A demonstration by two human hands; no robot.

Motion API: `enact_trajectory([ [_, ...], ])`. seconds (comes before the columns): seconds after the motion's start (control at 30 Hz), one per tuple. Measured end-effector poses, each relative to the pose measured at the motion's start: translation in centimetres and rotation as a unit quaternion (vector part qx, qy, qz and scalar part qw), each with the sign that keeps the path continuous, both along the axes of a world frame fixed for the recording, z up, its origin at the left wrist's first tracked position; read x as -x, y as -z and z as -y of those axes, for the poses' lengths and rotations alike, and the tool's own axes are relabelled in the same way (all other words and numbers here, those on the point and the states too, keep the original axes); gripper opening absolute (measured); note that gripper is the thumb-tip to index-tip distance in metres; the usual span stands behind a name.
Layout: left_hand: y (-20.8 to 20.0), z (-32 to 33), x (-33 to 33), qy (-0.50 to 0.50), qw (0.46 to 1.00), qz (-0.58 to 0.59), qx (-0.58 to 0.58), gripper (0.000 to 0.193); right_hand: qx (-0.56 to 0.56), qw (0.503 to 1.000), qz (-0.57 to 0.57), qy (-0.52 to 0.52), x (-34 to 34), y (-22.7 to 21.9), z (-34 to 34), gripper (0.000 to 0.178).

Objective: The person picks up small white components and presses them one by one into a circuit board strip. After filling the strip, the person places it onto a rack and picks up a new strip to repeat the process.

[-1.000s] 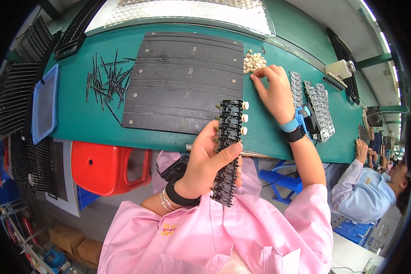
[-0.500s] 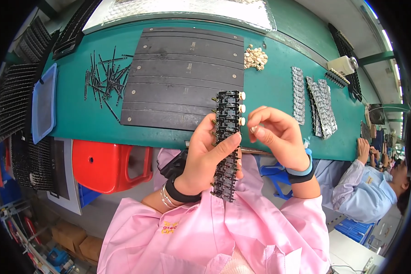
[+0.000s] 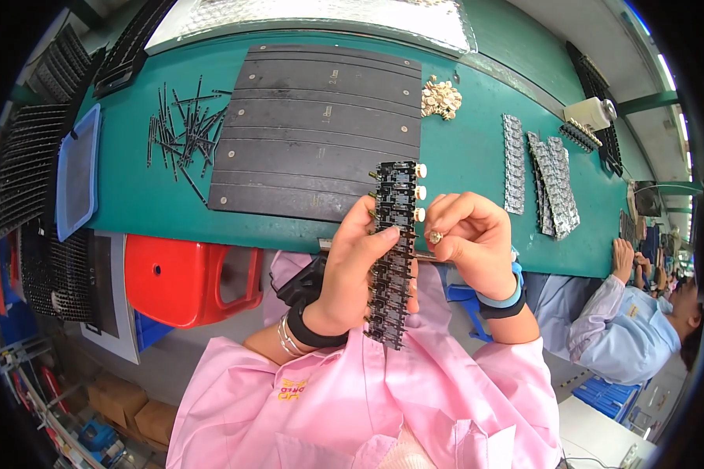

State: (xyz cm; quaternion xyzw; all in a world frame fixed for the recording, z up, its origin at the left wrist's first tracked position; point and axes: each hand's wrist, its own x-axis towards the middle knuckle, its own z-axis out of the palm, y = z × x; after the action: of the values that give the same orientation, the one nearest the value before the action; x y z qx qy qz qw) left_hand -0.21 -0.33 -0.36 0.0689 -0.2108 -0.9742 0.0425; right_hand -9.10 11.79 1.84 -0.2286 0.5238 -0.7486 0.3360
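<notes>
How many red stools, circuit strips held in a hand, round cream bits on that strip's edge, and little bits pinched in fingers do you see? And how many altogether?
Red stool: 1
Black circuit-board strip in the left hand: 1
Round cream pieces on its right edge: 3
Small piece in the right hand: 1
Total: 6

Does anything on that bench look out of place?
Nothing plainly wrong. Only the thin black rods lie jumbled, crossing at odd angles, and the small pale pieces form a loose heap beside the dark plate.
</notes>
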Motion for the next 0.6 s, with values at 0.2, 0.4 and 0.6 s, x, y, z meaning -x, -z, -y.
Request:
enact_trajectory([
  [0.2,0.29,-0.07,-0.07,0.017,0.999,-0.016,0.035,0.017,0.016,1.000,-0.007,0.023,-0.49,0.04,0.35,0.025],
  [0.4,0.36,0.02,-0.16,0.023,0.998,-0.021,0.056,0.017,0.044,0.992,-0.122,0.006,0.05,0.84,0.00,0.019],
  [0.6,0.15,-0.06,-0.20,0.012,0.997,-0.021,0.080,0.018,-0.004,0.981,-0.190,0.027,-0.27,0.33,-0.06,0.019],
])
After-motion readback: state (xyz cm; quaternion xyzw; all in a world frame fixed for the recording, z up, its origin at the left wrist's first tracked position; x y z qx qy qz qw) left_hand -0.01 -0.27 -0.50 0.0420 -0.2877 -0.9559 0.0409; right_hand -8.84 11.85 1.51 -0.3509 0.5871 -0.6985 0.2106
